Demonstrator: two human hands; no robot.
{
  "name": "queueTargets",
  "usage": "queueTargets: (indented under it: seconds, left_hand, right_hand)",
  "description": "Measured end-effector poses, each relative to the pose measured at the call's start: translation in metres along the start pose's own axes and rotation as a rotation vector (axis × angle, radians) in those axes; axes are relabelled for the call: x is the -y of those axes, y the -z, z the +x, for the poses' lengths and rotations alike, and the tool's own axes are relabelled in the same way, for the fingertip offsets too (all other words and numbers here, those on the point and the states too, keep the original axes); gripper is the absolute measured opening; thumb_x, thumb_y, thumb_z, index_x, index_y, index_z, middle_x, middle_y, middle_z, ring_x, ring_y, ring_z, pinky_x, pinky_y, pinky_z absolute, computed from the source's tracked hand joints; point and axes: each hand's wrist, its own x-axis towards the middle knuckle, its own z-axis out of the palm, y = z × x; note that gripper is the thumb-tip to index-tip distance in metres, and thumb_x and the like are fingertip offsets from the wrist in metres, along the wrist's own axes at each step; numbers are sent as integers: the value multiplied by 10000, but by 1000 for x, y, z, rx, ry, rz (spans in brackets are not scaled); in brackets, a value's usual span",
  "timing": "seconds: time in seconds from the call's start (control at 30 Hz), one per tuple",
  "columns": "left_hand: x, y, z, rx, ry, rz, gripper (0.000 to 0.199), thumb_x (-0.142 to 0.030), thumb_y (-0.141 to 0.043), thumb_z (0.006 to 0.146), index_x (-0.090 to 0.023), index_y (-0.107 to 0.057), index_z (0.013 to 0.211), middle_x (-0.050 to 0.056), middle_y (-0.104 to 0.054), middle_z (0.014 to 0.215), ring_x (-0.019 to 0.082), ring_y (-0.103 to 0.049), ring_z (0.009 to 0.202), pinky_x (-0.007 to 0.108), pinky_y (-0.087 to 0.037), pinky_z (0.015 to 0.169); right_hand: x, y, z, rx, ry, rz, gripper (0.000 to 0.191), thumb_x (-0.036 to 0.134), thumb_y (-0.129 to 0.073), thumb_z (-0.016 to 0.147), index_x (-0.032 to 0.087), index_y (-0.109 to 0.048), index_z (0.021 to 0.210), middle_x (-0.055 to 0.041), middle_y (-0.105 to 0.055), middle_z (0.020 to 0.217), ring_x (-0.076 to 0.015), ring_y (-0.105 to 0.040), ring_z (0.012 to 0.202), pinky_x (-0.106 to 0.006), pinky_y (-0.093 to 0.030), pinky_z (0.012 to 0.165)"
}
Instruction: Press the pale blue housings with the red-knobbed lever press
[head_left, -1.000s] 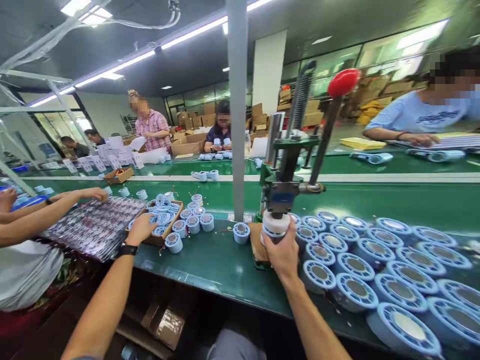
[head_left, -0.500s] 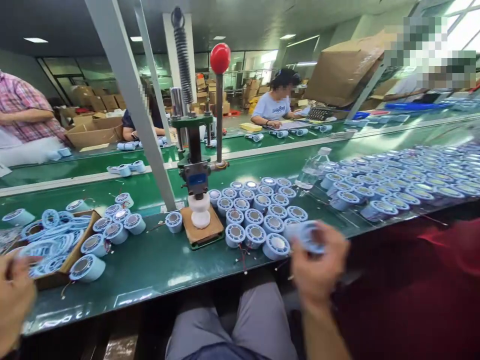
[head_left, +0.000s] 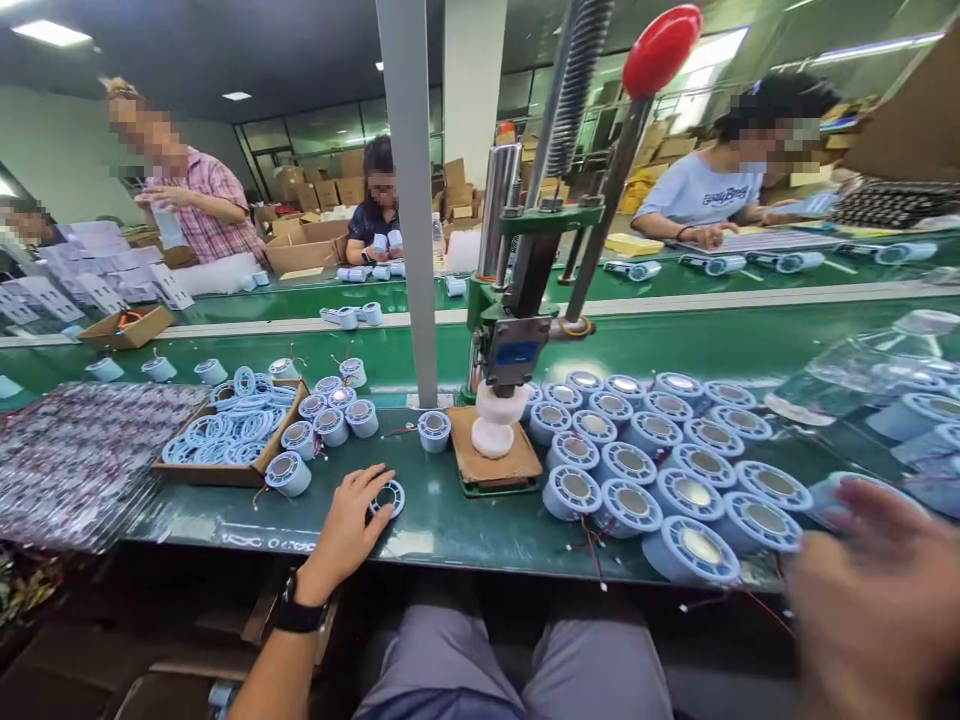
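My left hand is over the green bench, its thumb and fingers around a light-blue ring lying flat on the surface. Left of the hand stands a cardboard box of blue rings. At the right edge my right hand is smeared by motion, beside blue cylindrical parts with round metallic centres; whether it holds anything is unclear. Between my hands a hand press with white round blocks stands on a brown pad.
One blue part stands left of the press, and a small group is beside the box. A clear bottle lies at the right. A grey post rises behind the bench. Several people sit or stand across the line.
The view has turned left. My left hand has moved from beside the box of rings to the ring on the bench. My right hand no longer visibly holds the blue part.
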Motion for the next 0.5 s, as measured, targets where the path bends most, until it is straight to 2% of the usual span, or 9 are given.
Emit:
queueTargets:
  seconds: [0.03,0.07,0.13,0.2,0.27,0.3,0.37,0.43,0.5]
  left_hand:
    - [-1,2,-3,38,-15,-2,428,-253,-528,908,-268,-576,1333,77,-580,1392,259,-491,1265,492,-414,1074]
    - [-2,4,-6,59,-24,0,468,-233,-556,886,-279,-558,1351,72,-573,1402,261,-479,1279,495,-400,1085]
    - [-5,3,-8,43,-11,11,510,-208,-584,860,-268,-542,1364,81,-591,1374,261,-486,1267,490,-395,1085]
    - [-7,0,-9,-21,29,34,532,-236,-616,848,-227,-529,1373,104,-609,1326,267,-514,1223,487,-414,1066]
    - [-6,-1,-11,-65,46,60,571,-279,-651,832,-207,-516,1382,117,-606,1314,275,-524,1202,492,-423,1056]
    - [-4,0,-13,-63,35,68,581,-286,-656,828,-211,-513,1386,117,-598,1330,278,-519,1208,496,-422,1058]
    - [-1,2,-16,-28,-6,61,558,-262,-634,837,-236,-521,1382,104,-591,1360,273,-508,1223,494,-424,1063]
    - [0,5,-18,-3,-28,35,530,-221,-603,847,-249,-533,1371,92,-602,1359,262,-507,1217,486,-432,1058]
    - [-1,6,-18,-17,-3,11,516,-213,-599,851,-240,-540,1363,94,-622,1331,258,-516,1194,484,-440,1047]
  right_hand:
    - [36,-21,-17,78,-30,13,474,326,-444,921,384,-472,1390,-88,-559,1292,-323,-565,1169,-661,-429,975]
    - [72,-48,-33,260,51,89,451,298,-457,918,362,-505,1362,-78,-588,1248,-291,-596,1132,-594,-493,959]
    - [134,-109,-56,576,236,189,465,217,-454,902,257,-534,1358,-108,-507,1381,-284,-522,1282,-528,-483,1047]
    - [176,-169,-66,736,256,143,506,167,-471,894,124,-502,1398,-191,-372,1493,-336,-357,1423,-537,-407,1123]
    - [196,-211,-68,815,209,73,495,162,-518,898,29,-507,1375,-263,-314,1509,-384,-246,1467,-580,-323,1159]
    - [200,-222,-68,841,194,56,457,169,-547,897,17,-545,1328,-276,-328,1498,-394,-239,1467,-599,-292,1165]
    - [198,-226,-73,879,217,68,306,188,-576,896,60,-649,1165,-243,-402,1466,-389,-277,1454,-638,-247,1165]
    - [186,-209,-82,898,253,132,189,200,-551,910,129,-688,1020,-164,-488,1419,-357,-333,1433,-661,-235,1157]
    - [169,-181,-93,901,272,261,195,224,-520,921,175,-675,1029,-109,-556,1352,-317,-375,1413,-653,-240,1162]
